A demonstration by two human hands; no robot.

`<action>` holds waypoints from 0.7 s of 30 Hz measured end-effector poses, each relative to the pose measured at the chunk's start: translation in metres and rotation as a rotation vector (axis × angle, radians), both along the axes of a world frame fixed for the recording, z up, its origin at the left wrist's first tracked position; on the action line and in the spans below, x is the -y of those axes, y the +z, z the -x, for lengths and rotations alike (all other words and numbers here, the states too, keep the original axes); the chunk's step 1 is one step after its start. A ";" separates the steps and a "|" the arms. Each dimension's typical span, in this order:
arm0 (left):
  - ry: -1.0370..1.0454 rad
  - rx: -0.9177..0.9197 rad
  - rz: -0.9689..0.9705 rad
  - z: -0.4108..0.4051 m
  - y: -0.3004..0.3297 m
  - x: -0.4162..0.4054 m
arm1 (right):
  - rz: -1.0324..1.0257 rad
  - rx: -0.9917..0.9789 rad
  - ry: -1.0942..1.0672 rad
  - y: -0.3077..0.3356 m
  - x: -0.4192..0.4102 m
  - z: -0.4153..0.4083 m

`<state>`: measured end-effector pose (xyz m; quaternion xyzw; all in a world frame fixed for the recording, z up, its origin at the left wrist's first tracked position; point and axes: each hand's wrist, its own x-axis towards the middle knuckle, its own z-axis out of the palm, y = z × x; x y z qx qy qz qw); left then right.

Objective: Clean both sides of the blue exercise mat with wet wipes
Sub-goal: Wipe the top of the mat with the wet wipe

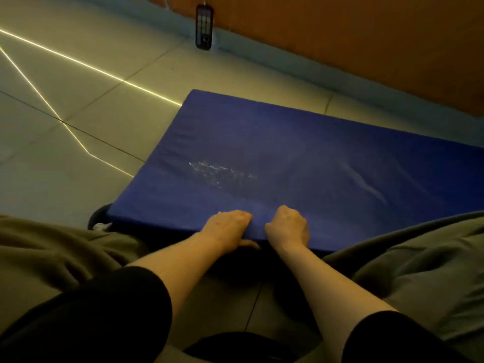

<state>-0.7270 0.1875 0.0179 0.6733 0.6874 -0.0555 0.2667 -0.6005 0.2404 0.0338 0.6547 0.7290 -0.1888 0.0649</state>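
The blue exercise mat (301,163) lies on the tiled floor ahead of me, its near edge raised slightly off the floor. A whitish scuffed patch marks its top near the middle left. My left hand (227,229) grips the near edge, fingers on top and thumb underneath. My right hand (288,226) grips the same edge just to the right, fingers curled over the top. No wet wipe is visible in either hand.
My knees in olive trousers (52,247) flank the arms on both sides. A dark round object (98,218) with something white beside it sits under the mat's near left corner. A power strip (204,27) stands against the orange wall (366,43).
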 end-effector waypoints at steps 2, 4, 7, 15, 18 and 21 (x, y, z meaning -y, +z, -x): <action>0.003 0.077 -0.003 0.019 0.000 -0.002 | 0.010 -0.113 0.115 -0.004 0.017 0.020; -0.060 0.071 0.058 0.040 -0.005 0.000 | 0.014 -0.162 0.288 -0.007 0.033 0.040; -0.005 -0.020 0.111 0.061 -0.017 0.005 | -0.041 -0.120 0.426 -0.012 0.031 0.036; 0.051 -0.034 0.096 0.076 -0.032 0.008 | -0.039 -0.070 0.178 -0.017 0.007 0.031; 0.085 -0.076 0.063 0.077 -0.039 0.007 | 0.037 -0.209 0.456 -0.029 0.045 0.074; 0.104 -0.099 0.052 0.081 -0.044 0.006 | 0.013 -0.168 0.441 -0.038 0.034 0.068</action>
